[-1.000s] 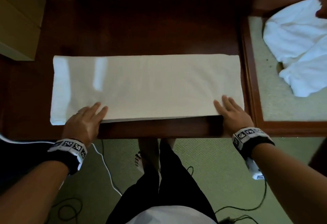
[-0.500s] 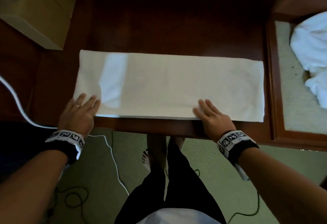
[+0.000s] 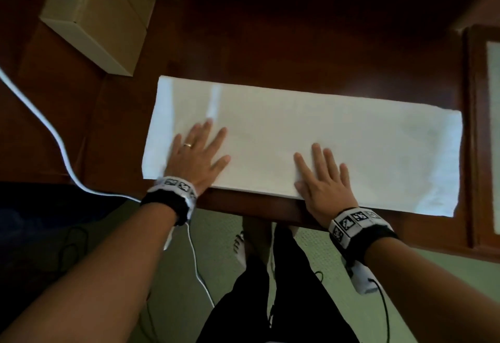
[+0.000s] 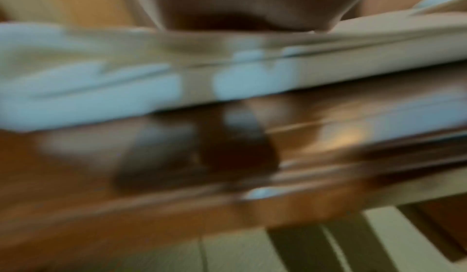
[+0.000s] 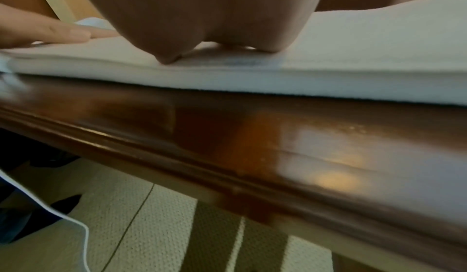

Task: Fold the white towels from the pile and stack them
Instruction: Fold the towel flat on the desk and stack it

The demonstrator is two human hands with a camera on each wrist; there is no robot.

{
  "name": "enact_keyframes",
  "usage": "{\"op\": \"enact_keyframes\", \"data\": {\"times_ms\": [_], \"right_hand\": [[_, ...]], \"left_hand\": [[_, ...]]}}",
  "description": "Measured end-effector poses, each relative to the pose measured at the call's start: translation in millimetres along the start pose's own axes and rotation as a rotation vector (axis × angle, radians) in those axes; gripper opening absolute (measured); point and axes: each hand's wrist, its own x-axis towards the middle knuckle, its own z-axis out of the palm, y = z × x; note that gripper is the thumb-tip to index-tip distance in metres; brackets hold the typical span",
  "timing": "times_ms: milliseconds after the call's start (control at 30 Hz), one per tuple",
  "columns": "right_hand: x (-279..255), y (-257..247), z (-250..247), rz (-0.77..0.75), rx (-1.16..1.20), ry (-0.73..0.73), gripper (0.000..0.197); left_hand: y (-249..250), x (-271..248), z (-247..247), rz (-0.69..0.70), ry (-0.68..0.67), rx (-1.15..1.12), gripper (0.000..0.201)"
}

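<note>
Towel [image 3: 311,131] flat beneath both hands [image 3: 259,169]

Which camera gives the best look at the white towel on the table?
The head view: it shows the whole folded towel lying flat, with the left hand and the right hand pressed on it. The right wrist view shows only its layered near edge; the left wrist view is blurred.

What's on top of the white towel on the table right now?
Both hands lie flat on the towel: left hand near its left end, right hand mid-front edge. The towel under the palms is hidden.
</note>
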Motion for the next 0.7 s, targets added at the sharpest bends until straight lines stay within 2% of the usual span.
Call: {"op": "enact_keyframes", "data": {"times_ms": [100,167,200,267,333,433,533,600,667,700], "right_hand": [[-2,4,-2,-0.015,-0.011,-0.023,0.059],[1,-3,-11,0.013,0.034,0.033,0.059],[4,-8,-17,0.031,0.062,0.071,0.059],[15,-23,-27,0.033,0.085,0.143,0.060],[30,-34,-30,-0.004,0.048,0.153,0.060],[33,-16,-18,0.005,-0.035,0.050,0.064],[5,54,-9,0.163,-0.029,0.053,0.065],[-15,102,-15,0.377,0.060,0.076,0.065],[-19,128,-29,0.595,0.186,0.119,0.069],[-12,127,-35,0.647,0.227,0.141,0.073]], "left_hand": [[-54,1,-7,-0.255,-0.061,-0.040,0.073],[-62,9,-16,-0.369,-0.013,-0.082,0.075],[-54,14,-21,-0.353,0.067,-0.073,0.077],[-20,21,-21,-0.177,0.161,-0.078,0.076],[19,17,-6,-0.009,0.124,-0.090,0.076],[41,6,18,-0.069,0.058,-0.090,0.073],[36,8,21,-0.080,0.071,-0.072,0.075],[38,10,18,-0.080,0.089,-0.086,0.076],[49,12,15,-0.106,0.113,-0.124,0.077],[56,12,14,-0.116,0.120,-0.137,0.077]]}}
